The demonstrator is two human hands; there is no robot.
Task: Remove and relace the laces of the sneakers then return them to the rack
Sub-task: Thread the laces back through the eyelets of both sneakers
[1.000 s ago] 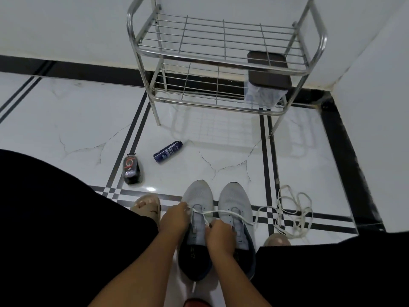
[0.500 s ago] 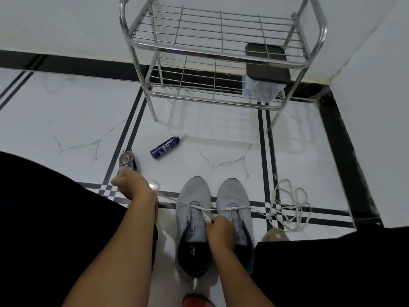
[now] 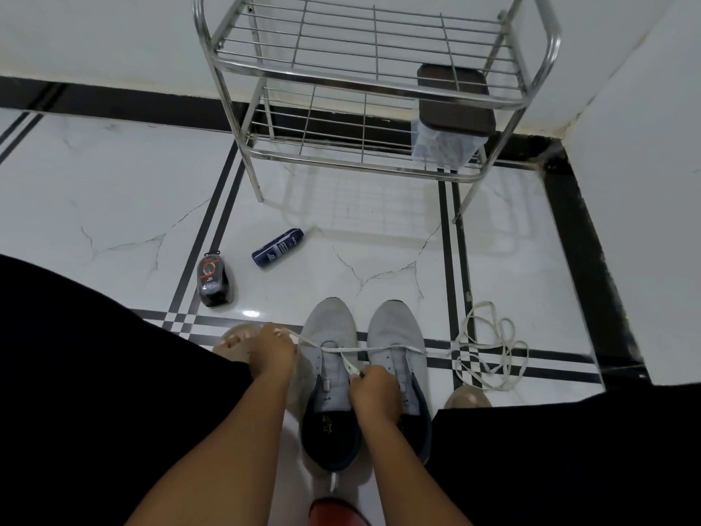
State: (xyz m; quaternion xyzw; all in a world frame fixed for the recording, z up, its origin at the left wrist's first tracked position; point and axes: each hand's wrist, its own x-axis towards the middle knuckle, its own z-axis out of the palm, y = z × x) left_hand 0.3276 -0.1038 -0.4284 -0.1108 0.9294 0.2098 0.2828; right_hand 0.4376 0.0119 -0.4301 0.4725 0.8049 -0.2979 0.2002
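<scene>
Relacing the left sneaker (image 3: 329, 373) on the floor (image 3: 113, 206), the left hand (image 3: 271, 353) pinched the lace (image 3: 379, 349) taut while the right hand (image 3: 373, 389) pinched its tip (for threading the next eyelet, probably).

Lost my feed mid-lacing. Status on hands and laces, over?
Left hand and right hand each pinch the lace threaded in the left sneaker. Spare lace loose on floor, right. Rack path unobstructed.
</scene>
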